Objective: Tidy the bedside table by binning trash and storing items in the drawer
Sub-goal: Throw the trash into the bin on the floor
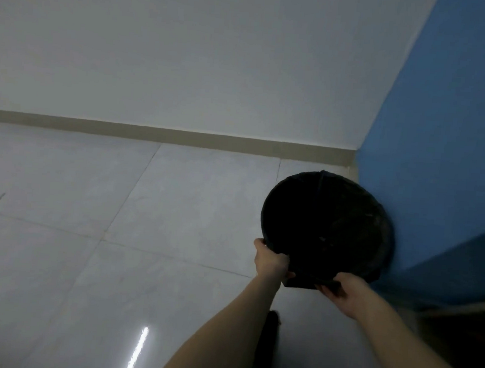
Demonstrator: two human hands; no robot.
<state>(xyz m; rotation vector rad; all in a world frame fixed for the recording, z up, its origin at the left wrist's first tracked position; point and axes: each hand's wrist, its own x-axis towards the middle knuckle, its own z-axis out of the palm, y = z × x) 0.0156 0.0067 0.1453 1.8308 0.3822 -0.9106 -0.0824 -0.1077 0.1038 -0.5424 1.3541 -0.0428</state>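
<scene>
1. Right hand [346, 293], lower right of centre, curls its fingers around a small dark flat object [300, 282].
2. Left hand [270, 261] pinches the black bin's [327, 228] near rim, steadying it.
3. Advice: release above the opening, not the tiled floor [89, 200] beyond.

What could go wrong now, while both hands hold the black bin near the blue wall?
1. The black bin sits close to the blue wall; moving it further right may knock it against the wall.
2. The left hand and the right hand grip only the near rim, so the bin may tip forward.
3. The dark flat object at the rim, between the hands, may slip onto the tiled floor instead of falling inside.
</scene>
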